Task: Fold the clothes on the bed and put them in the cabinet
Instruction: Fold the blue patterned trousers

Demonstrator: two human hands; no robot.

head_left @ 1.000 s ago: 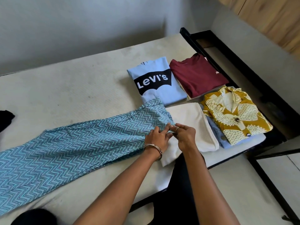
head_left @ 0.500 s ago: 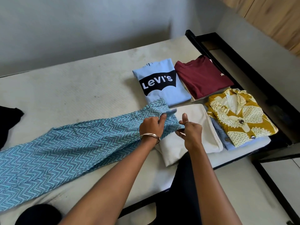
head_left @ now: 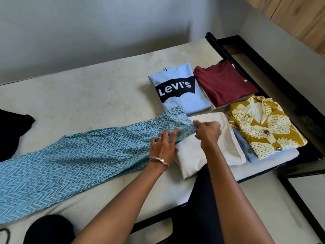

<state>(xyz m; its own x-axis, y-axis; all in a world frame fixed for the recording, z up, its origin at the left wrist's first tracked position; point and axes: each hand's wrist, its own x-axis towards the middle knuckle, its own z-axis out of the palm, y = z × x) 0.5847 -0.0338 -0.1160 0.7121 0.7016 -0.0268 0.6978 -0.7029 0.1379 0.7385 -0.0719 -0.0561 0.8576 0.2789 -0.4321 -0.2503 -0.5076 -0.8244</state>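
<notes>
A long blue zigzag-patterned garment (head_left: 73,161) lies stretched across the bed (head_left: 88,95) from the near left to the middle. My left hand (head_left: 162,147) rests flat on its right end with straight fingers. My right hand (head_left: 208,132) pinches the garment's right edge, just over a folded cream garment (head_left: 216,155). Folded pieces lie beyond: a light blue Levi's shirt (head_left: 179,90), a maroon shirt (head_left: 223,83) and a mustard patterned shirt (head_left: 263,129) on top of a pale blue one.
A black garment (head_left: 12,127) lies at the bed's left edge. The black bed frame (head_left: 263,71) runs along the right side. Wooden cabinet panels (head_left: 295,16) stand at the top right. My dark-clothed legs are against the bed's near edge.
My left hand has let go of the edge and flattened onto the blue garment. My right hand moved up and right, still pinching the edge.
</notes>
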